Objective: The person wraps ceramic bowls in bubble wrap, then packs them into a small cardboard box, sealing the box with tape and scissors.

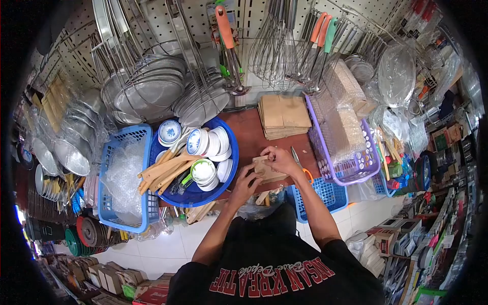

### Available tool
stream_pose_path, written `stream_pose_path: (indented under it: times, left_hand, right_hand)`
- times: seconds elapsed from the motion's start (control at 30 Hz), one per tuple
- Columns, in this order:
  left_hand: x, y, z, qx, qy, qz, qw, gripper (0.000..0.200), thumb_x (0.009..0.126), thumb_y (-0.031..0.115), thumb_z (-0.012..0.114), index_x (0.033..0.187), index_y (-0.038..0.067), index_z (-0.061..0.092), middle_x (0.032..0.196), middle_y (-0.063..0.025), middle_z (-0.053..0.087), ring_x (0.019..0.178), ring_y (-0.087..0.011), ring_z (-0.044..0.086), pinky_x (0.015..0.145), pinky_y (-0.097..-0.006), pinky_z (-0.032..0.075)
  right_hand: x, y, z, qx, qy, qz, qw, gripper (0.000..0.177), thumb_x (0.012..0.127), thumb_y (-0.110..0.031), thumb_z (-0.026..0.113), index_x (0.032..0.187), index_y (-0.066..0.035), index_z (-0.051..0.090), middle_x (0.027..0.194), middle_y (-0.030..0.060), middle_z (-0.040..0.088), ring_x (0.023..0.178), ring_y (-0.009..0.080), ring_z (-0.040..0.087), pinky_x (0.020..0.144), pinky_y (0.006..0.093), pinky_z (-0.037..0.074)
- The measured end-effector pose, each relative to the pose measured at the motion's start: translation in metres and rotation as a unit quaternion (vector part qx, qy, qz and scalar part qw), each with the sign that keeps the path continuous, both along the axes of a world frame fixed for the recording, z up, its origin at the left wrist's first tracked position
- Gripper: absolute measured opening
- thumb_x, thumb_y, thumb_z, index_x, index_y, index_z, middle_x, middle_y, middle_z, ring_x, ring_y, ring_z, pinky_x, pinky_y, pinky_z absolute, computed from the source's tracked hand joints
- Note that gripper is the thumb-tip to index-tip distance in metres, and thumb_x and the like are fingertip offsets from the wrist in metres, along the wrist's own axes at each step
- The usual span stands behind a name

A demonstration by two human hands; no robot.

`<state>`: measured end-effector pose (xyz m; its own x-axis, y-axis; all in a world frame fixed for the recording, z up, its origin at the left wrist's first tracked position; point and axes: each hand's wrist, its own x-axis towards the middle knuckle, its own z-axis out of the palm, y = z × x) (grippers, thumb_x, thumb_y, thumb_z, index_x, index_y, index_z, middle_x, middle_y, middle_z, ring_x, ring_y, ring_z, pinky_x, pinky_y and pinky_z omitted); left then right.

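On the red-brown table [247, 127], before me: one brown paper piece [273, 176], probably light, bendable, easily creased; best held by edges. My left hand [245, 186], fingers curved, at its left; my right hand [281, 160], fingers bunched, at its top; grips: cannot tell.

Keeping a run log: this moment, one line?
left hand: touching brown piece; right hand: touching brown piece; brown stack: on table

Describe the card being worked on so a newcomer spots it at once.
Find the reddish table between the round blue tub and the purple basket. Near its front edge, the left hand and right hand are on a brown card. Unlike the neat stack behind it, it sits apart.
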<state>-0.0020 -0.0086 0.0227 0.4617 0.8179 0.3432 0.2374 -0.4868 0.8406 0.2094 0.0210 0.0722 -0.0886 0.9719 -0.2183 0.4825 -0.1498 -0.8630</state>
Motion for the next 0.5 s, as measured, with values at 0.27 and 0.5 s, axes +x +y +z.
stream_pose_path:
  times: [0.27,0.5]
  left_hand:
    - [0.003,-0.003,0.005,-0.047,-0.010,0.018,0.999,0.020,0.090,0.014,0.068,0.107,0.004,0.070,0.134,-0.0172,0.053,0.124,-0.0364,0.050,0.105,-0.0427,0.040]
    - [0.002,-0.001,0.001,-0.011,0.008,0.003,1.000,0.026,0.092,0.015,0.066,0.115,0.004,0.068,0.135,-0.0168,0.052,0.126,-0.0356,0.048,0.106,-0.0420,0.039]
  right_hand:
    - [-0.006,-0.003,0.000,0.064,-0.126,-0.002,0.990,0.042,0.072,-0.030,0.084,0.105,-0.010,0.069,0.069,0.0023,0.061,0.065,0.0143,0.061,0.061,0.0320,0.048]
    - [-0.005,0.002,-0.020,0.087,-0.067,-0.045,0.993,0.041,0.076,-0.027,0.084,0.107,-0.005,0.069,0.065,0.0031,0.057,0.059,0.0118,0.059,0.056,0.0305,0.046]
